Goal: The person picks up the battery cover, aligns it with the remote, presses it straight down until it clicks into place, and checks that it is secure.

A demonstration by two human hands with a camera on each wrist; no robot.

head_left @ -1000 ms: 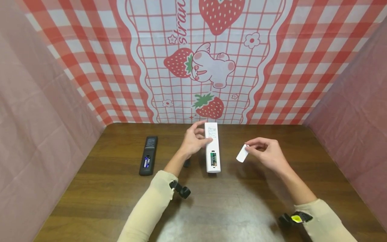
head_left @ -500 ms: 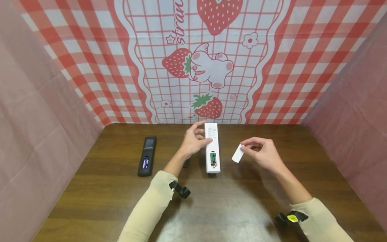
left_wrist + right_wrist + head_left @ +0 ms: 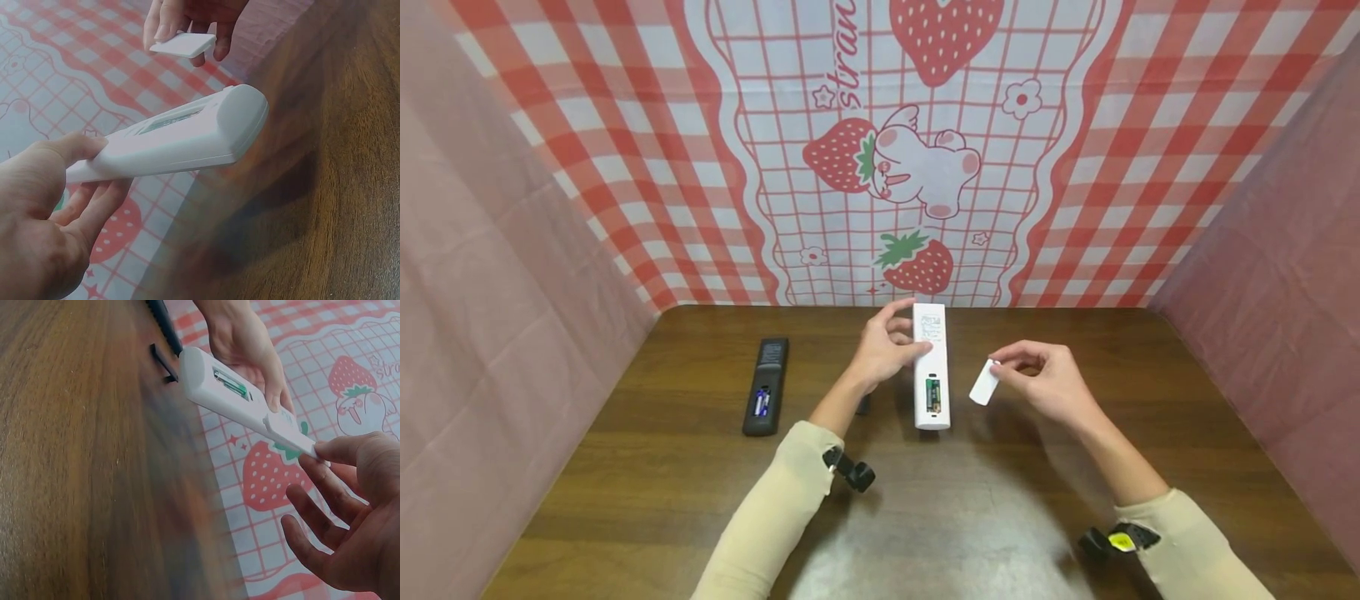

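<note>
A white remote control (image 3: 931,367) is held up by my left hand (image 3: 883,354), thumb on its back and fingers beneath. Its back faces up, and the uncovered compartment shows green batteries (image 3: 933,395). To its right, my right hand (image 3: 1052,379) pinches a small white battery cover (image 3: 984,382) between thumb and fingers. The cover is apart from the remote in the head view. In the left wrist view the cover (image 3: 184,45) hangs beyond the remote's battery end. The right wrist view has the cover (image 3: 290,434) overlapping the remote in line of sight.
On the wooden table (image 3: 647,500) at left lies a black remote (image 3: 766,387), back up, blue batteries (image 3: 762,402) exposed. A small black piece (image 3: 863,405) lies partly behind my left wrist. A strawberry-patterned cloth (image 3: 917,167) hangs at the back; pink cloths (image 3: 497,275) flank the sides.
My right hand has moved left with the battery cover, closer to the white remote. The left hand has shifted slightly right with the remote over the last half second.
</note>
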